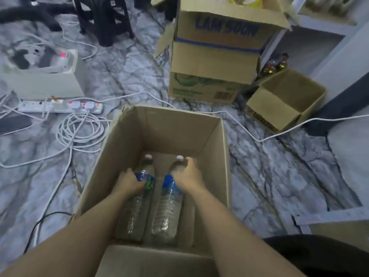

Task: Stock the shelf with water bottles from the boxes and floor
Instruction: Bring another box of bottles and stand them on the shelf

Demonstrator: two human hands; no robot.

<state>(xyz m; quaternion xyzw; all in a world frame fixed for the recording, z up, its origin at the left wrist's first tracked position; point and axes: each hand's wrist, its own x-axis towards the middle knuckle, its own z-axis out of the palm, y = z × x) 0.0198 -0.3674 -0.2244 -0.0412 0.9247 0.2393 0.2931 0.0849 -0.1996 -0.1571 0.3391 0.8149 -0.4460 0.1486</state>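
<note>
An open cardboard box (167, 128) stands on the floor right below me. Two clear water bottles with blue labels and white caps lie side by side on its bottom. My left hand (128, 181) grips the left bottle (137, 208) around its label. My right hand (188, 173) curls over the neck and shoulder of the right bottle (169, 204). Both forearms reach down into the box. The white shelf unit (319, 31) stands at the far right.
A tall stack of cardboard boxes (215, 56) stands behind, with a small open box (285, 98) to its right. A power strip (60, 106) and coiled white cables (79, 132) lie on the marble floor at left. A black stool (103, 19) is at the back.
</note>
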